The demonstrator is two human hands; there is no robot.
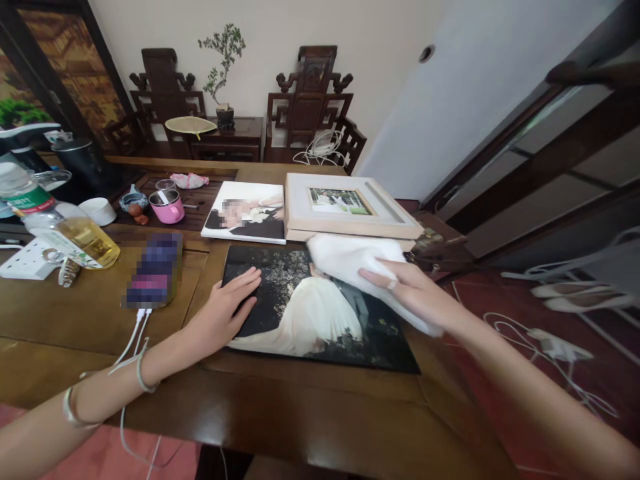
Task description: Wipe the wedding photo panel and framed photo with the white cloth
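Note:
A dark wedding photo panel (320, 313) lies flat on the wooden table, showing a white gown. My left hand (239, 300) rests with its fingers stretched out on the panel's left edge. In my right hand (407, 283) is a white cloth (350, 257), bunched under the fingers over the panel's upper right part. The cloth covers the top of the pictured couple and hangs past the panel's right side. Behind the panel sit a pale picture frame (295, 223) with a small photo in it and, left of that, a white-edged photo panel (255, 217).
On the left are a phone (155, 270) with white cables, a bottle of yellow liquid (90, 240), a power strip (30, 260) and a pink cup (169, 207). A black kettle (83, 163) stands farther back. Carved chairs (313, 100) line the wall.

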